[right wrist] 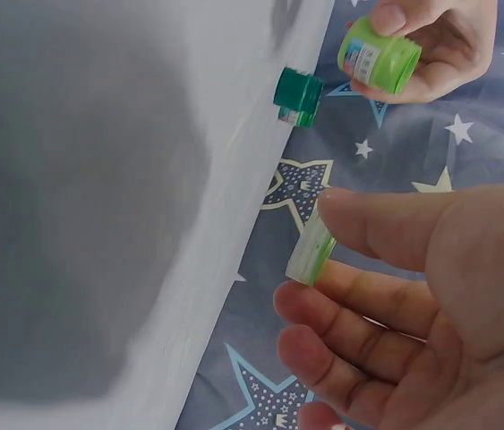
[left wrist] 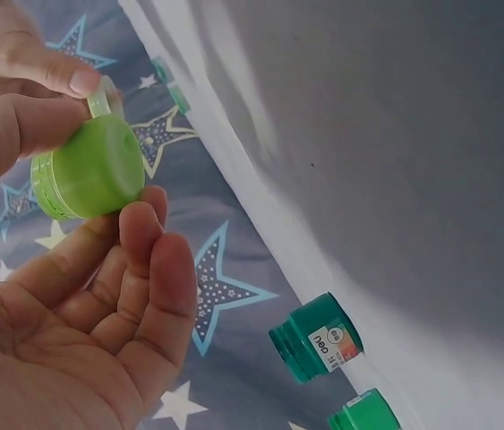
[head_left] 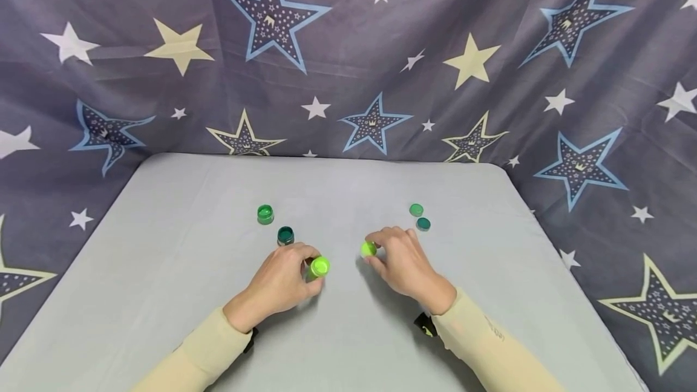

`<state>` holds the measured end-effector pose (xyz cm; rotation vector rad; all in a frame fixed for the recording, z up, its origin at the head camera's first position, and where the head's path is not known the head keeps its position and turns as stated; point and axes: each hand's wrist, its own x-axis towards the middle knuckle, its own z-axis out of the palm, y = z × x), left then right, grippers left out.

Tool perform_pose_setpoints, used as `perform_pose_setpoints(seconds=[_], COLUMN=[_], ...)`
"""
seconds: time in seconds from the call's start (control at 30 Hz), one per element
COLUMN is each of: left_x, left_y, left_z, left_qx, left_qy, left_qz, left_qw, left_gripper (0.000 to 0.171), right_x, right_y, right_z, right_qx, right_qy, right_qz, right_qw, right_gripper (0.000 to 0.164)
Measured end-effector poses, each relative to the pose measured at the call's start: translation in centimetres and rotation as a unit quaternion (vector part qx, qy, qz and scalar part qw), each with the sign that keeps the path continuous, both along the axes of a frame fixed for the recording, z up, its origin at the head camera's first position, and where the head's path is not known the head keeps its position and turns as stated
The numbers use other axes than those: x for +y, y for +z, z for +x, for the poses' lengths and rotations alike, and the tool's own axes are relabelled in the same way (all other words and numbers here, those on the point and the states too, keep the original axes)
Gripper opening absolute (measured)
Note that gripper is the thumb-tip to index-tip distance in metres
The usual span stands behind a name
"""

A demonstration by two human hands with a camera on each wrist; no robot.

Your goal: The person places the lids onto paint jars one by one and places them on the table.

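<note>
My left hand [head_left: 280,280] grips a small lime-green paint jar [left wrist: 99,170] between thumb and fingers, its uncovered mouth showing paint in the head view. To the right, my right hand [head_left: 404,264] pinches a round lid [right wrist: 312,249] with a lime-green underside. A gap separates jar and lid in the head view. Just beyond the left hand stands an uncapped dark green paint jar [head_left: 285,235], partly hidden by that hand. Farther back and left is an uncapped mid-green paint jar [head_left: 265,215]. Both of these jars rest upright on the table.
A mid-green lid [head_left: 416,209] and a dark green lid [head_left: 423,224] lie close together beyond the right hand. The pale grey table [head_left: 163,271] reaches back to a dark curtain [head_left: 348,47] printed with stars, which also hangs along the sides.
</note>
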<state>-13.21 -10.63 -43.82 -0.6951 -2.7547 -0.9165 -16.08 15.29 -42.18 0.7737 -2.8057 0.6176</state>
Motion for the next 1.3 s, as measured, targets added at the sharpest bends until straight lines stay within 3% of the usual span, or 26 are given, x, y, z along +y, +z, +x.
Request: perform_pose_setpoints(seconds=[0.3,1.3], left_x=[0.5,1.7], left_y=[0.2,0.2], left_z=[0.2,0.6], left_qx=[0.002,-0.012], left_qy=[-0.004,-0.023], left_qz=[0.005,0.008], left_qw=[1.0,0.9996], left_gripper=[0.025,0.028], right_x=[-0.1,-1.1], right_y=[0.1,0.5], right_z=[1.2,2.9], right_qx=[0.001,-0.025], right_qy=[0.009,0.053], right_qz=[-0.014,-0.076], right_qw=[1.0,0.995], right_gripper=[0.026,0.028])
